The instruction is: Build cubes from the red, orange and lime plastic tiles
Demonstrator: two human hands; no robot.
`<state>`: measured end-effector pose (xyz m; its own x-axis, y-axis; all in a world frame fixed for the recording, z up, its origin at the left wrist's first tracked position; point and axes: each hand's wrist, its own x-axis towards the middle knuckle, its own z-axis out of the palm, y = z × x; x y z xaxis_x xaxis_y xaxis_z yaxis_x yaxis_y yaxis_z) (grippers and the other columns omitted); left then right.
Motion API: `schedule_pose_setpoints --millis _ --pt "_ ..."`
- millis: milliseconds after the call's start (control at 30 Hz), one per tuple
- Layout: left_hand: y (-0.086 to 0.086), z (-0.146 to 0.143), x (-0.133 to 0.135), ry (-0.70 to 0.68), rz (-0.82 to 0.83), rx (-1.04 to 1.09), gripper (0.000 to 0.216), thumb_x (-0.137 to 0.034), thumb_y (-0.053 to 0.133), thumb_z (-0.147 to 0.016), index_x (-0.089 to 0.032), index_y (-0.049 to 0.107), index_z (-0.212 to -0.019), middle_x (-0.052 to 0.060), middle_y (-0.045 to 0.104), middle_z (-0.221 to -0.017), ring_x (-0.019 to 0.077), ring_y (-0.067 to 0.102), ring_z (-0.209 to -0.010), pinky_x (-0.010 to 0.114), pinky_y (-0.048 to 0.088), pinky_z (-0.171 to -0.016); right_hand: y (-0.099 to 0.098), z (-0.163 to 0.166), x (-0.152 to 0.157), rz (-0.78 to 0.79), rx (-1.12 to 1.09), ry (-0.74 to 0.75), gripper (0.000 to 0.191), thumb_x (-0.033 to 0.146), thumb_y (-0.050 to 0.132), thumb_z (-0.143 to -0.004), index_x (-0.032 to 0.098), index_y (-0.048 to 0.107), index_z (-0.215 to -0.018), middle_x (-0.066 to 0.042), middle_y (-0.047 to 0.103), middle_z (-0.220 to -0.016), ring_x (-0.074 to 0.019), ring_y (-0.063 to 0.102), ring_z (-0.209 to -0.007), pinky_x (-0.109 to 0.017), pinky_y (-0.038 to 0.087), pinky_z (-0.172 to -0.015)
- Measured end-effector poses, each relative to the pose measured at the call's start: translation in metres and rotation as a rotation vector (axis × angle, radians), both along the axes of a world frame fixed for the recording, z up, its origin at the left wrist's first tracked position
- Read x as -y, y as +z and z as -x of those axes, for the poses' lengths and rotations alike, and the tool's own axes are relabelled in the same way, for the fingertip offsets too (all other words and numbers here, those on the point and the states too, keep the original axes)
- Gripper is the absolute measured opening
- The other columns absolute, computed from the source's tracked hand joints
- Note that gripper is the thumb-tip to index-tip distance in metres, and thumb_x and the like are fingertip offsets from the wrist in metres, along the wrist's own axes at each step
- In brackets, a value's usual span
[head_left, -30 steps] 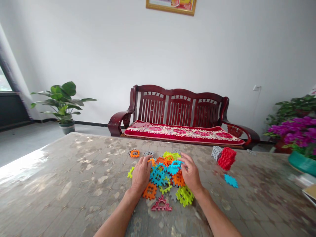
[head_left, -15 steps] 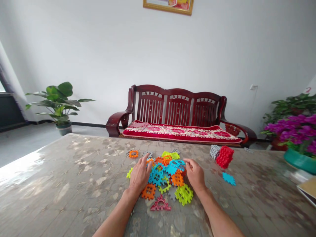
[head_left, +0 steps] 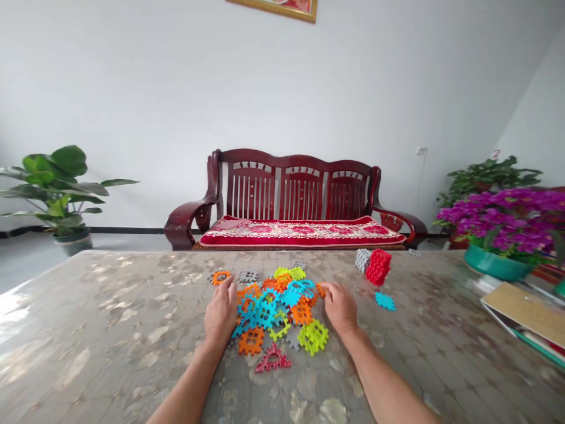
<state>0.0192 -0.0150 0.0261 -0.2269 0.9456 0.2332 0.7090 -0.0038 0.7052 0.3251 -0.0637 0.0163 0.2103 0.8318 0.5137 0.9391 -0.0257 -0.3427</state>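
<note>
A heap of interlocking plastic pieces in blue, orange, green and grey lies in the middle of the table, with a blue window piece (head_left: 266, 314) among them. My left hand (head_left: 220, 312) rests along the left side of the heap, fingers stretched forward and holding nothing I can see. Its fingertips come close to an orange piece (head_left: 220, 277). On the right side, my right hand (head_left: 341, 307) has its fingers curled, pinching a small orange piece (head_left: 321, 289). Nearer me are a green piece (head_left: 313, 337), an orange window piece (head_left: 251, 340) and a dark red triangular piece (head_left: 273, 358).
Right of the heap stand a red block stack (head_left: 378, 267) and a grey stack (head_left: 362, 259), with a blue piece (head_left: 385, 301) in front. Purple flowers in a teal pot (head_left: 497, 261) and a folder (head_left: 525, 309) occupy the table's right. A wooden bench (head_left: 304, 185) stands behind.
The view has turned to the right. My left hand has drawn away from the heap, uncovering blue and orange pieces. An orange piece now shows at my right fingertips.
</note>
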Motion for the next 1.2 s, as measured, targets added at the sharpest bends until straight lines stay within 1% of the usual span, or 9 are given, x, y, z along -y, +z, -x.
schedule_pose_setpoints --millis 167,267,400,500,633,767,900,1033,1200 --pt "-0.001 0.003 -0.004 0.011 0.007 0.064 0.043 -0.036 0.034 -0.097 -0.019 0.058 -0.129 0.011 0.064 -0.131 0.0234 0.062 -0.115 0.034 0.048 -0.094 0.008 -0.028 0.029 0.043 0.181 -0.020 0.036 0.011 0.046 -0.086 0.026 0.071 -0.107 -0.004 0.070 -0.116 -0.0213 0.058 -0.107 -0.034 0.040 -0.097" --pt "-0.002 0.004 -0.006 0.003 0.039 0.068 0.041 -0.035 0.038 -0.095 -0.020 0.059 -0.127 0.010 0.067 -0.126 0.0229 0.065 -0.109 0.033 0.049 -0.090 0.007 -0.062 0.049 0.087 0.256 -0.262 0.036 0.022 0.049 -0.088 0.023 0.065 -0.121 -0.008 0.064 -0.128 -0.0258 0.053 -0.117 -0.038 0.040 -0.097" --pt "-0.004 0.004 -0.006 0.004 0.062 0.078 0.040 -0.035 0.040 -0.095 -0.022 0.061 -0.126 0.009 0.067 -0.125 0.0225 0.065 -0.109 0.032 0.048 -0.089 0.000 -0.103 0.062 0.183 0.230 -0.603 0.055 0.042 0.047 -0.091 0.016 0.050 -0.139 -0.017 0.054 -0.138 -0.0339 0.048 -0.123 -0.045 0.041 -0.095" --pt "-0.003 0.006 -0.006 0.017 0.073 0.086 0.039 -0.034 0.041 -0.094 -0.022 0.062 -0.125 0.008 0.070 -0.120 0.0226 0.065 -0.109 0.031 0.048 -0.087 -0.003 -0.117 0.059 0.284 0.136 -0.680 0.059 0.051 0.041 -0.092 0.016 0.051 -0.140 -0.017 0.061 -0.128 -0.0346 0.055 -0.114 -0.048 0.042 -0.093" --pt "-0.003 0.007 -0.007 0.040 0.080 0.089 0.038 -0.033 0.044 -0.093 -0.025 0.065 -0.123 0.006 0.072 -0.114 0.0218 0.067 -0.102 0.029 0.049 -0.082 -0.001 -0.120 0.050 0.348 0.177 -0.582 0.043 0.046 0.042 -0.093 0.026 0.065 -0.123 -0.013 0.068 -0.117 -0.0317 0.061 -0.104 -0.044 0.045 -0.086" --pt "-0.003 0.006 -0.007 0.035 0.057 0.093 0.036 -0.032 0.045 -0.092 -0.024 0.066 -0.120 0.006 0.072 -0.115 0.0210 0.067 -0.102 0.028 0.049 -0.082 -0.002 -0.116 0.043 0.304 0.193 -0.479 0.037 0.034 0.049 -0.090 0.020 0.067 -0.119 -0.014 0.072 -0.103 -0.0267 0.065 -0.095 -0.038 0.045 -0.087" --pt "-0.004 0.006 -0.006 0.033 0.046 0.086 0.036 -0.032 0.044 -0.092 -0.025 0.067 -0.119 0.005 0.072 -0.115 0.0202 0.067 -0.101 0.028 0.049 -0.084 -0.001 -0.092 0.027 0.111 -0.113 -0.324 0.045 0.041 0.056 -0.082 0.017 0.064 -0.120 -0.014 0.072 -0.110 -0.0279 0.066 -0.095 -0.038 0.049 -0.085" --pt "-0.006 0.006 -0.006 0.045 0.034 0.077 0.035 -0.033 0.044 -0.092 -0.024 0.068 -0.117 0.005 0.071 -0.118 0.0215 0.066 -0.105 0.029 0.049 -0.085 0.005 -0.045 0.009 -0.133 -0.458 0.085 0.057 0.052 0.052 -0.084 0.015 0.058 -0.127 -0.016 0.067 -0.122 -0.0268 0.064 -0.107 -0.036 0.052 -0.086" --pt "-0.010 0.007 -0.008 0.041 -0.010 0.092 0.034 -0.031 0.043 -0.092 -0.024 0.067 -0.115 0.005 0.071 -0.119 0.0210 0.065 -0.107 0.030 0.049 -0.088 -0.015 -0.018 0.006 -0.101 -0.354 0.161 0.047 0.044 0.044 -0.091 0.018 0.059 -0.127 -0.015 0.061 -0.131 -0.0261 0.057 -0.121 -0.040 0.049 -0.096"
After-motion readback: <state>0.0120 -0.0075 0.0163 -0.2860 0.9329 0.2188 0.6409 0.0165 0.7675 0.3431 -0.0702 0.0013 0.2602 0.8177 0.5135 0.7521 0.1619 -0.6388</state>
